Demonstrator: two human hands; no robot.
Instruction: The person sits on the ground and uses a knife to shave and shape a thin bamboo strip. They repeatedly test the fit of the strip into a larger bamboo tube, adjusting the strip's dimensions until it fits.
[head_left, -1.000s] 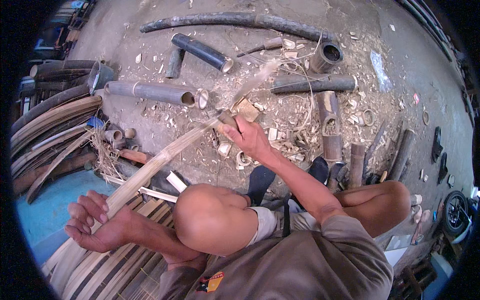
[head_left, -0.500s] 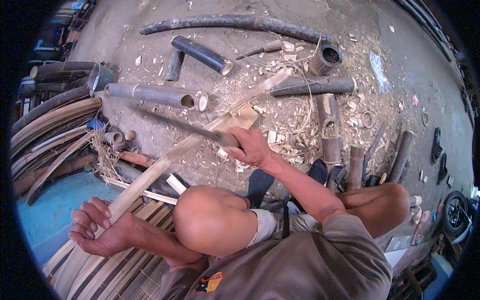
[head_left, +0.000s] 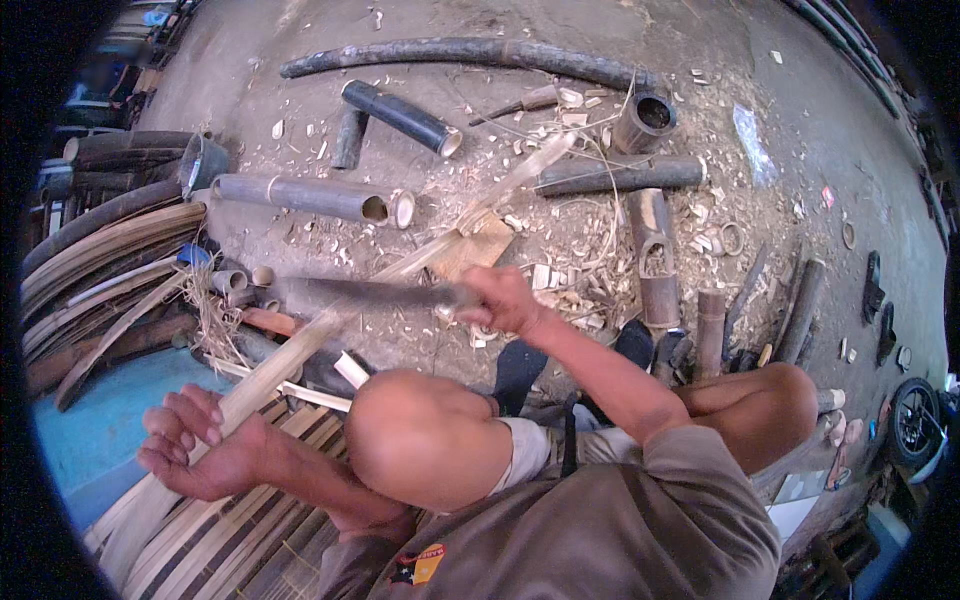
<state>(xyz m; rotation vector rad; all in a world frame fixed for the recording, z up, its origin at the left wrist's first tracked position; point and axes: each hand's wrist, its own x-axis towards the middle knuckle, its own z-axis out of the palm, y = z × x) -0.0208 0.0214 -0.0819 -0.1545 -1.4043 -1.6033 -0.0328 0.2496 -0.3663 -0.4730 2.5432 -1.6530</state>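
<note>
My left hand is closed round a long pale bamboo strip, which slants up and away to the right past a small flat wooden piece on the ground. The strip's far part is smeared by motion. In my right hand is the handle of a machete. Its dark blade, also blurred, points left and lies across the middle of the strip in the view. Whether the edge bites into the strip, I cannot tell.
Bamboo shavings and chips litter the floor. Cut bamboo tubes lie beyond my hands, with a long dark pole at the back. A bundle of bamboo strips and a grey bucket stand left. My bent knee is between my arms.
The machete's blade has swung down toward me, from slanting up and left to nearly level across the strip. My right hand has dropped slightly; my left hand keeps its grip, nearly still.
</note>
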